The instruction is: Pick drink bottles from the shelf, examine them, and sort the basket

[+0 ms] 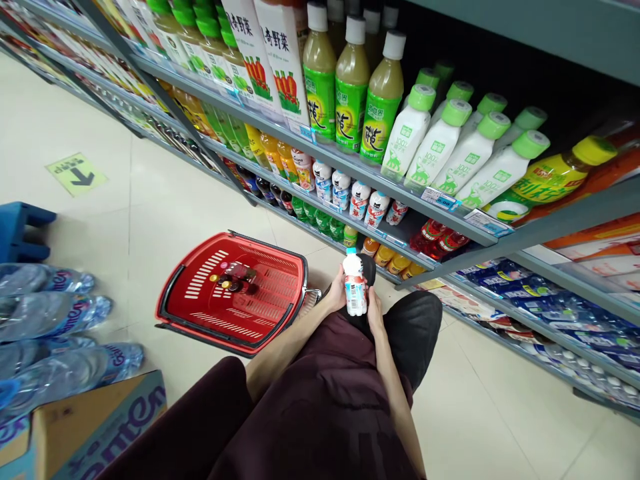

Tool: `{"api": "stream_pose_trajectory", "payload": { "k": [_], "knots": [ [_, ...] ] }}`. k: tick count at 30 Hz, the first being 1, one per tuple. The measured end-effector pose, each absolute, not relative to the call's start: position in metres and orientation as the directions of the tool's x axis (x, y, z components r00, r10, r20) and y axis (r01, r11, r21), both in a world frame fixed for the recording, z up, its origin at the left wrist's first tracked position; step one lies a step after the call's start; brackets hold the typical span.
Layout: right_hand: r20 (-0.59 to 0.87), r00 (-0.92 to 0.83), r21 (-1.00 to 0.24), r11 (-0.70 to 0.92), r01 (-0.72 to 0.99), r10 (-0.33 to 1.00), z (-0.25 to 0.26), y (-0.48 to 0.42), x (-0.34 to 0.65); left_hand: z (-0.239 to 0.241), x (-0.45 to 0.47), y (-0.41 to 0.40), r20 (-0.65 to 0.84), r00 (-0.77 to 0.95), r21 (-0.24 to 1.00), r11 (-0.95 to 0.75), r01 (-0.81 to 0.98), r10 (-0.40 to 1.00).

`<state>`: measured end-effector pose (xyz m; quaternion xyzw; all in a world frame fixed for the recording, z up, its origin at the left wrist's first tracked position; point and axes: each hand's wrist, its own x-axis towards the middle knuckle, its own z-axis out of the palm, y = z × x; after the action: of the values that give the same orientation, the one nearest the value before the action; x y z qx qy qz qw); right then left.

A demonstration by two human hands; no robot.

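Observation:
Between my two hands, over my lap, is a small white drink bottle (pixel 355 293) with a light blue cap and a blue and red label. It stands upright, its label facing me. The fingers of my left hand (pixel 337 292) close on its left side. My right hand (pixel 373 308) grips the lower right side. To the left on the floor is a red shopping basket (pixel 175 293), with several small bottles (pixel 235 277) lying inside. Similar white bottles (pixel 360 200) line the lower shelf in front of me.
Shelves (pixel 350 150) of drinks run diagonally along the front and right. Green-labelled bottles (pixel 383 100) and white coconut bottles (pixel 415 130) fill the upper shelf. Large water bottles (pixel 55 313) and a cardboard box (pixel 100 427) are at the left, near a blue stool-like object (pixel 20 230).

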<state>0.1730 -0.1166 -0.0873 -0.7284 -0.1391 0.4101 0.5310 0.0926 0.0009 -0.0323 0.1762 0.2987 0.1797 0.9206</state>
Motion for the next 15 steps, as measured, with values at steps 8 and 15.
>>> {"api": "stream_pose_trajectory", "payload": {
  "k": [8,15],
  "knots": [
    [-0.327,0.672,-0.935,-0.330,-0.129,0.665,-0.070,-0.118,0.166,-0.040,0.097,-0.002,-0.436,0.692,0.578,0.768,-0.275,0.576],
    [-0.258,0.685,-0.958,-0.272,-0.090,0.681,-0.066,-0.115,0.166,-0.035,0.087,0.008,-0.366,0.637,0.745,0.624,-0.236,0.678]
  ]
}}
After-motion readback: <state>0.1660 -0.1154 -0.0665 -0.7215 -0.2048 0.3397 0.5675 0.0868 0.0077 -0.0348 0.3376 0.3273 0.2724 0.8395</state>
